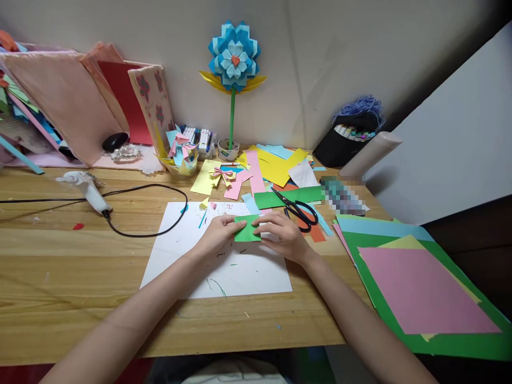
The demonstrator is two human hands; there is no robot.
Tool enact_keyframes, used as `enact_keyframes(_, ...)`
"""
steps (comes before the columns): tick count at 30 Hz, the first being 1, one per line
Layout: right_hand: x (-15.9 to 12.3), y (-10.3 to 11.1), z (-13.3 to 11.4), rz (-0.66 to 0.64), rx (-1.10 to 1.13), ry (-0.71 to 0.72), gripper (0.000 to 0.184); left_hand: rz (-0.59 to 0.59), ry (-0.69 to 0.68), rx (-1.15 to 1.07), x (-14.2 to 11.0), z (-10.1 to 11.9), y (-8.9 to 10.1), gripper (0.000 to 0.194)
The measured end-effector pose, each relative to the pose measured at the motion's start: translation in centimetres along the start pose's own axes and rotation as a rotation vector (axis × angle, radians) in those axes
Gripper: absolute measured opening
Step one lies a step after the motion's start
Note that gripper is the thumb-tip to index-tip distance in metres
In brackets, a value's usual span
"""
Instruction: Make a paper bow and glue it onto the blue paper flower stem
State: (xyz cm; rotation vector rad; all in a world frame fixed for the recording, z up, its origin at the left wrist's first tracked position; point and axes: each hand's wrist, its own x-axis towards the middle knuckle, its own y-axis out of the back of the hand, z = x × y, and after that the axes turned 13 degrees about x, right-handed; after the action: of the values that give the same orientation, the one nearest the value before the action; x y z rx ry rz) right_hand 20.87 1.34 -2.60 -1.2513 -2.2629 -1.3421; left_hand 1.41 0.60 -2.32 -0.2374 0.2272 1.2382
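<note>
A small piece of green paper (245, 232) is held between my two hands, just above a white sheet (180, 266) on the table. My left hand (218, 233) pinches its left edge, thumb on top. On the right side, the fingers of my right hand (285, 234) are curled over the paper's edge, touching it. Black-handled scissors (296, 207) lie just beyond my right hand, their blades across a green paper strip (288, 198). Small marks and thin green slivers dot the white sheet.
A white glue gun (86, 191) with a black cord lies at the left. A blue paper flower (235, 56) stands at the back, near coloured scraps (276, 165). Stacked coloured sheets (428, 288) overhang the right table edge. A black pen holder (348, 140) stands back right.
</note>
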Motion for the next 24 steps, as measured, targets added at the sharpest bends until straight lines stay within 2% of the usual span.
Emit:
enact_keyframes(4,0.1,-0.4,-0.3,0.062,0.045,-0.079,0.009,-0.021,-0.012,-0.013,0.0,-0.1,-0.2,0.028)
enact_keyframes(7,0.3,-1.0,-0.7,0.220,0.156,-0.261,0.003,0.030,-0.040,0.023,0.1,-0.2,-0.3,0.029)
enact_keyframes(10,0.4,-1.7,-0.8,0.340,0.329,-0.421,0.012,0.065,-0.074,0.035,0.0,0.0,-0.4,0.025)
enact_keyframes(13,0.4,-2.3,-0.8,0.352,0.457,-0.489,0.018,0.045,-0.073,0.080,-0.2,0.3,-0.6,0.019)
enact_keyframes(16,0.3,-2.5,-0.8,0.365,0.455,-0.518,0.021,0.009,-0.045,0.151,-0.3,0.5,-0.8,0.018)
enact_keyframes(22,0.4,-2.3,-0.6,0.399,0.461,-0.612,0.022,-0.109,-0.042,0.071,-0.3,0.2,-0.9,0.039)
enact_keyframes(24,0.4,-2.2,-0.6,0.397,0.450,-0.621,0.024,-0.100,-0.068,0.092,-0.4,0.1,-1.0,0.043)
